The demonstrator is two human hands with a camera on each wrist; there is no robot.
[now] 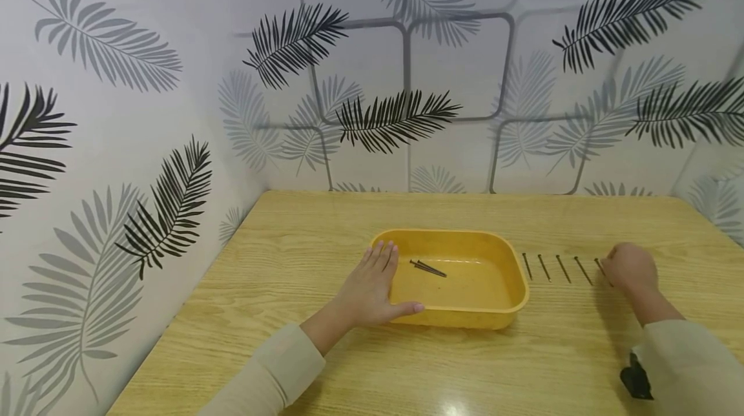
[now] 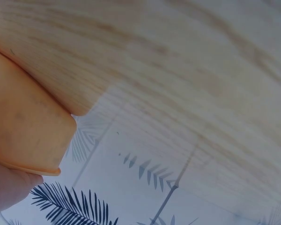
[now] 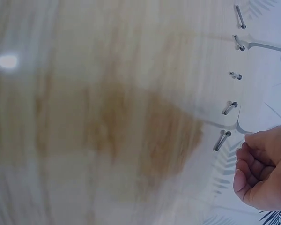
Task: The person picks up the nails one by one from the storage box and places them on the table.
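A yellow plastic tray [image 1: 465, 319] stands on the wooden table. My left hand [image 1: 372, 283] rests on its left end, fingers straight over the side and thumb across the front rim. Inside, a few dark nails [image 1: 431, 269] lie together; any threads are too small to make out. To the right of the tray several similar nails [image 1: 562, 269] lie in a slanted row, spaced apart. My right hand [image 1: 630, 267] is at the row's right end, partly covering the last nail [image 1: 598, 264]. In the right wrist view its fingers [image 3: 255, 168] are curled, with nothing visible in them, beside that nail.
The light wooden table [image 1: 290, 222] meets a wall [image 1: 360, 164] with a feather-leaf pattern at its back edge. A black object [image 1: 636, 378] shows under the right sleeve [image 1: 686, 364]. Light glares off the table near the front.
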